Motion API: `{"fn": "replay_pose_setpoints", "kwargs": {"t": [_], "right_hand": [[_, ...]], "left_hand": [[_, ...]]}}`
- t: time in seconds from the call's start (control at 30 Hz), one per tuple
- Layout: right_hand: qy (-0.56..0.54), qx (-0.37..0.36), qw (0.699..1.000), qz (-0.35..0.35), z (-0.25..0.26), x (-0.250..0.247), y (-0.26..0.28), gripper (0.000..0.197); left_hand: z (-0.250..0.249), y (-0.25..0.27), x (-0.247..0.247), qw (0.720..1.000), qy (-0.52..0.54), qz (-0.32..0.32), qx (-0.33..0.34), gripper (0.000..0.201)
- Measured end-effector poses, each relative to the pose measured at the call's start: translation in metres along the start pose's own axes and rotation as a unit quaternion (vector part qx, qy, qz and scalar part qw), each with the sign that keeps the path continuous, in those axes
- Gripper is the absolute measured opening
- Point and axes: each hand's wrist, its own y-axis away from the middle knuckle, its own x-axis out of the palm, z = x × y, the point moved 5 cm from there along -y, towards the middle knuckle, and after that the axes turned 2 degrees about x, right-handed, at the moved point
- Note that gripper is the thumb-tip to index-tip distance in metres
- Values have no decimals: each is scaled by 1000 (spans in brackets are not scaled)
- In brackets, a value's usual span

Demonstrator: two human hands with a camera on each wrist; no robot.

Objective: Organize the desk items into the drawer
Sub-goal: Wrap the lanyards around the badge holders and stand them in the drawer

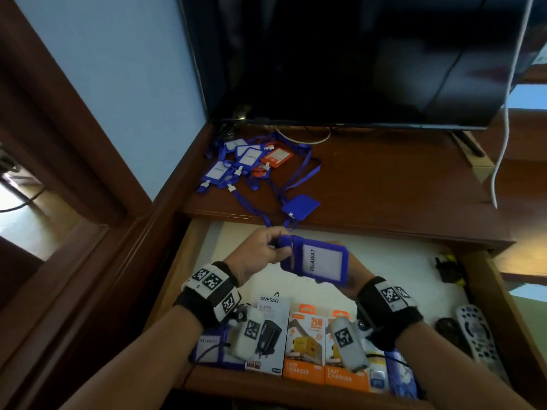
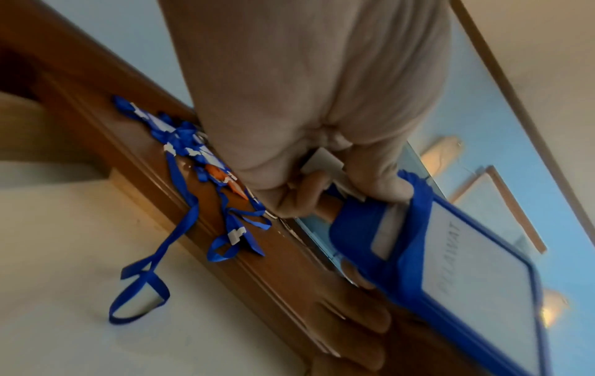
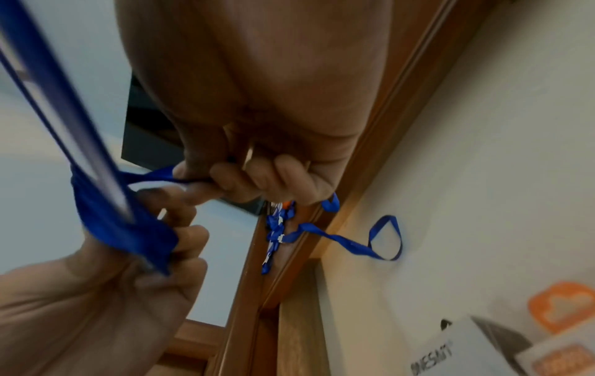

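A blue badge holder (image 1: 322, 261) with a white PELAWAT card is held above the open drawer (image 1: 384, 261). My left hand (image 1: 260, 250) grips its strap-wrapped end (image 2: 415, 203), thumb by the white clip. My right hand (image 1: 353, 276) is mostly hidden under the holder in the head view. In the right wrist view, the right hand (image 3: 244, 178) pinches the blue strap (image 3: 154, 175) coming off the wrap, and the left hand (image 3: 161, 267) grips that wrapped end. More blue and orange lanyard badges (image 1: 245, 161) lie heaped on the desk's back left.
A blue holder (image 1: 300, 205) lies near the desk edge. A strap loop (image 2: 138, 292) hangs into the drawer. Charger boxes (image 1: 307, 341), another badge (image 1: 207, 344), a remote (image 1: 476, 329) and a black plug (image 1: 450, 267) are in the drawer. A television (image 1: 340, 54) stands behind.
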Motion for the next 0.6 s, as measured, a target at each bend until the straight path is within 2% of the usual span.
{"fn": "replay_pose_setpoints", "kwargs": {"t": [0.03,0.1,0.2,0.3,0.47,0.53,0.6], "right_hand": [[-41,11,999,-5,-5,1,-2,18],[-72,19,997,-2,-12,8,-6,5],[-68,52,996,13,-17,28,-17,20],[-92,70,992,51,-16,46,-25,17],[-36,102,985,133,-25,55,-31,14],[1,111,985,134,-30,48,-36,18],[30,114,988,102,-33,37,-45,20]], "left_hand": [[2,0,0,999,28,-22,0,16],[8,-1,3,991,116,-70,0,25],[15,0,2,962,232,-145,4,29],[20,7,1,933,304,-191,0,23],[38,35,-19,915,295,-273,-31,27],[51,51,-33,913,275,-295,-58,24],[63,68,-46,912,259,-304,-90,20]]}}
